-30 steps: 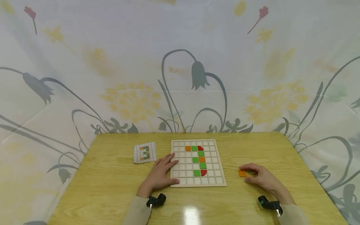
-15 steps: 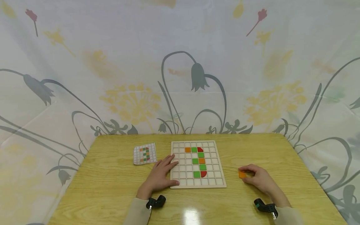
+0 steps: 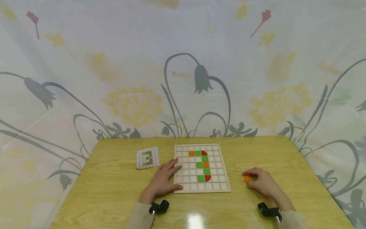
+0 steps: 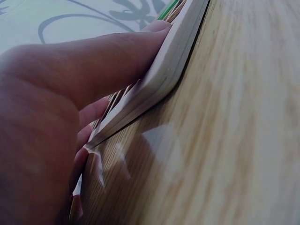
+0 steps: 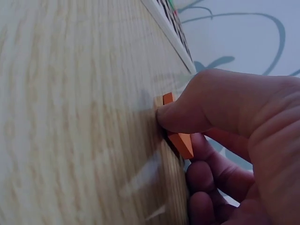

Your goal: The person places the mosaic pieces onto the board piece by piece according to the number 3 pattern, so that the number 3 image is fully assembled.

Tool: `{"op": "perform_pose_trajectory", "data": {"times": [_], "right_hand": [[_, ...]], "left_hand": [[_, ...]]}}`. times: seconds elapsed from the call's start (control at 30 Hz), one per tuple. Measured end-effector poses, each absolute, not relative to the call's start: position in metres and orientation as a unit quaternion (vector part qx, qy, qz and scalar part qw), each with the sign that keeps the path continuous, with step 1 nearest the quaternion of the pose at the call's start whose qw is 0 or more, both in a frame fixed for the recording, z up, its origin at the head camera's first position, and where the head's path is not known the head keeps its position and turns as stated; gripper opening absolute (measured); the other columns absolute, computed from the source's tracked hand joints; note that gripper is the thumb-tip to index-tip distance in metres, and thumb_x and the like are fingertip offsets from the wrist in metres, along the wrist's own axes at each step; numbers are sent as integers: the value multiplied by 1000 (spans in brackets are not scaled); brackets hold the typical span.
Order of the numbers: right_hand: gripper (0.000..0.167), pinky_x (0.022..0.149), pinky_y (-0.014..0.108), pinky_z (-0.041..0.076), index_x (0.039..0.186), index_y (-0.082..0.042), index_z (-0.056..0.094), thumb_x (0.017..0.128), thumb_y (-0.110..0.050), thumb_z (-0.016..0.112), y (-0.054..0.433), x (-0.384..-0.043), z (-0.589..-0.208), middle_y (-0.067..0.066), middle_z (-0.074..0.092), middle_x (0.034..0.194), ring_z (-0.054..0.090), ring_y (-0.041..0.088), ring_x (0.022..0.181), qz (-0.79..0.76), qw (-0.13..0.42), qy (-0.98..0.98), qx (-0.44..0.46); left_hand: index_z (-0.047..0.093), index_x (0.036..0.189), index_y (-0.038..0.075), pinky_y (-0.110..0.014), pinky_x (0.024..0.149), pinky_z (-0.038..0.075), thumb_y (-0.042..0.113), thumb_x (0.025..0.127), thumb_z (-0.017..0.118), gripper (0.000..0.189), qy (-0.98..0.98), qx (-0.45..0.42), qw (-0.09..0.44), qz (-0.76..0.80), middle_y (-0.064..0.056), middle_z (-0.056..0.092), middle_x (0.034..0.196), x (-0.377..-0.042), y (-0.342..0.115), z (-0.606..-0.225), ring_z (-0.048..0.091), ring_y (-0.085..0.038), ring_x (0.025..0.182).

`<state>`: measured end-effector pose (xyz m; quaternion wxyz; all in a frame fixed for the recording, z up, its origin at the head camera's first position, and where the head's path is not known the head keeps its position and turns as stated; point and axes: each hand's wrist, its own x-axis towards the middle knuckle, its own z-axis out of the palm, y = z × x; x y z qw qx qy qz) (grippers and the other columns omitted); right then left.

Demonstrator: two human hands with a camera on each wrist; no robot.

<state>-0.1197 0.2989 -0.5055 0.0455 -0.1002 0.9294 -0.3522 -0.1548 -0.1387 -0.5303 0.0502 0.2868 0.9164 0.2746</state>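
My left hand (image 3: 162, 182) rests spread on the left edge of a pale wooden grid board (image 3: 182, 187). In the left wrist view the thumb (image 4: 126, 56) lies over the board's rim. Orange, green and red pieces fill some cells in a 3-like shape, such as a green tile (image 3: 201, 178) and a rounded red piece (image 3: 207, 178). Right of the board, my right hand (image 3: 264, 183) pinches a tilted orange tile (image 3: 247, 178) at the table surface. In the right wrist view the thumb (image 5: 187, 110) covers the middle of the orange tile (image 5: 182, 144).
A paper card (image 3: 156, 157) printed with a similar coloured grid pattern lies left of the board. The wooden table (image 3: 114, 197) reaches a flower-printed cloth backdrop (image 3: 183, 105) at the back. A dark wrist camera (image 3: 267, 210) sits on each wrist.
The right hand's fingers have closed in on the orange tile, which lay flat between them and is now tilted. The left hand stays on the board.
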Motion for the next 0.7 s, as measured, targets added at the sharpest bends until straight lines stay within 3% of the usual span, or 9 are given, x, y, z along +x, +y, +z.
{"op": "perform_pose_trajectory", "data": {"times": [0.37, 0.7], "right_hand": [[32, 77, 34, 52, 112, -5, 74, 80, -9, 79, 297, -122, -499, 0, 65, 101, 62, 21, 92, -352, 43, 930, -100], [31, 74, 32, 52, 110, -5, 75, 79, -3, 78, 283, -125, -497, 0, 64, 99, 61, 19, 88, -350, 9, 928, -128]], "left_hand": [[45, 152, 18, -55, 118, 14, 59, 85, 69, 83, 916, 290, 49, 274, -2, 20, 165, -155, -138, -530, 15, -23, 151], [45, 152, 18, -55, 118, 14, 59, 84, 69, 83, 916, 286, 54, 278, -2, 21, 165, -154, -138, -528, 15, -23, 151]]}}
